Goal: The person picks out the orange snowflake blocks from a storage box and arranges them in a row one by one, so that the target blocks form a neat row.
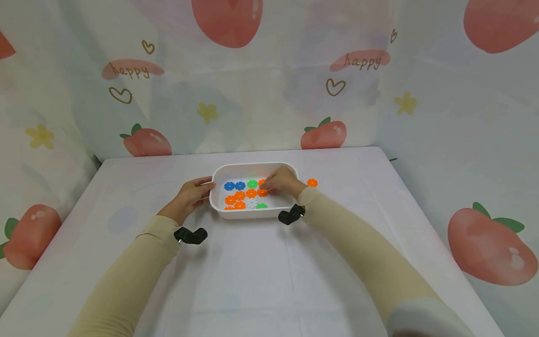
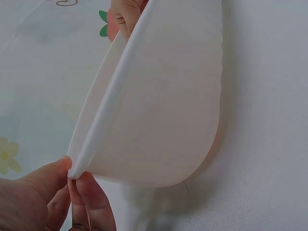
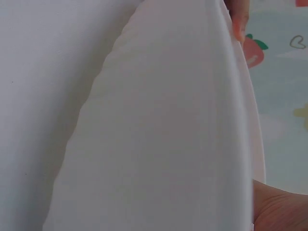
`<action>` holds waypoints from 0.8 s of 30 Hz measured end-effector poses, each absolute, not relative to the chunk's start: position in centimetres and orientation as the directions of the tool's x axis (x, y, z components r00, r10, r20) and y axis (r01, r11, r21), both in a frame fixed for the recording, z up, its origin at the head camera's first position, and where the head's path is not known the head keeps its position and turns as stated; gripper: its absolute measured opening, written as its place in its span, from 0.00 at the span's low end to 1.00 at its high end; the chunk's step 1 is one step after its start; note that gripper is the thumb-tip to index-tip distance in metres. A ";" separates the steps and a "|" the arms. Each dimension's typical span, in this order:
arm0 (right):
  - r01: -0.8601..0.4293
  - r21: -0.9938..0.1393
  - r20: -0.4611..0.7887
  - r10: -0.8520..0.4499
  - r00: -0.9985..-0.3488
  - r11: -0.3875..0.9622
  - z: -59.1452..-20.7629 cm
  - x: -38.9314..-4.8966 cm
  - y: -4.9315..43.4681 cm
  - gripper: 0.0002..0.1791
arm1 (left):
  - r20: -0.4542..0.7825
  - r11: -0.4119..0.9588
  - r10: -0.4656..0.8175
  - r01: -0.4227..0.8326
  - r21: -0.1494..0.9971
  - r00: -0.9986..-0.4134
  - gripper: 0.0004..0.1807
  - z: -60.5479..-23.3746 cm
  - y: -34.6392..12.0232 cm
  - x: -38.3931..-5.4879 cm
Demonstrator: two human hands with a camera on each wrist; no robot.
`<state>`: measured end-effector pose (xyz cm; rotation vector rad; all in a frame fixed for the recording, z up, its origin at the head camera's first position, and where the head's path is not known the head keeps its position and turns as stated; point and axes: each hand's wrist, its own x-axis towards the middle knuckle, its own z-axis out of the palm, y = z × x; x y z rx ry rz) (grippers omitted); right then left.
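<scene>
A white plastic tray (image 1: 252, 214) holds several flower-shaped plastic discs: orange, blue, green and white. At its left end my left hand (image 1: 193, 196) pinches the rim; the left wrist view shows the thumb above and fingers below the white edge (image 2: 103, 120). My right hand (image 1: 283, 181) reaches over the right side into the tray, fingers bent down among orange discs (image 1: 251, 193). The fingertips are partly hidden, so whether they pinch a disc is unclear. In the right wrist view the tray wall (image 3: 154, 125) covers most of that hand (image 3: 279, 209).
One orange disc (image 1: 312, 183) lies on the white-covered table (image 1: 252, 281) just right of the tray. Behind the table hangs a fruit-printed cloth (image 1: 261, 93), and similar cloth stands at both sides.
</scene>
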<state>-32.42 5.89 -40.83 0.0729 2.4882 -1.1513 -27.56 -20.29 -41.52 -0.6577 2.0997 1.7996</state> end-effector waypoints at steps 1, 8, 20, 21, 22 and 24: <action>0.205 -0.716 -0.368 -0.111 -0.923 0.667 -40.9 -32.4 5.8 0.14 | -0.504 0.108 -0.156 -0.522 0.846 -0.850 0.27 -41.5 -20.3 -27.6; 0.158 -0.701 -0.304 -0.090 -0.948 0.695 -42.2 -32.6 5.7 0.16 | -0.506 0.109 -0.158 -0.524 0.845 -0.848 0.27 -41.5 -20.2 -27.5; 0.015 -0.714 -0.100 -0.081 -0.992 0.700 -43.8 -31.8 5.2 0.16 | -0.499 0.118 -0.153 -0.517 0.848 -0.853 0.28 -41.3 -20.2 -27.3; -0.002 -0.710 -0.077 -0.081 -0.994 0.705 -43.9 -31.7 5.1 0.16 | -0.498 0.120 -0.154 -0.517 0.848 -0.853 0.27 -41.3 -20.2 -27.3; -0.021 -0.703 -0.053 -0.082 -0.995 0.711 -43.9 -31.6 5.1 0.16 | -0.499 0.122 -0.155 -0.518 0.847 -0.853 0.27 -41.3 -20.2 -27.3; -0.047 -0.689 -0.019 -0.083 -0.996 0.723 -44.1 -31.6 4.9 0.16 | -0.497 0.125 -0.153 -0.516 0.847 -0.854 0.27 -41.2 -20.1 -27.3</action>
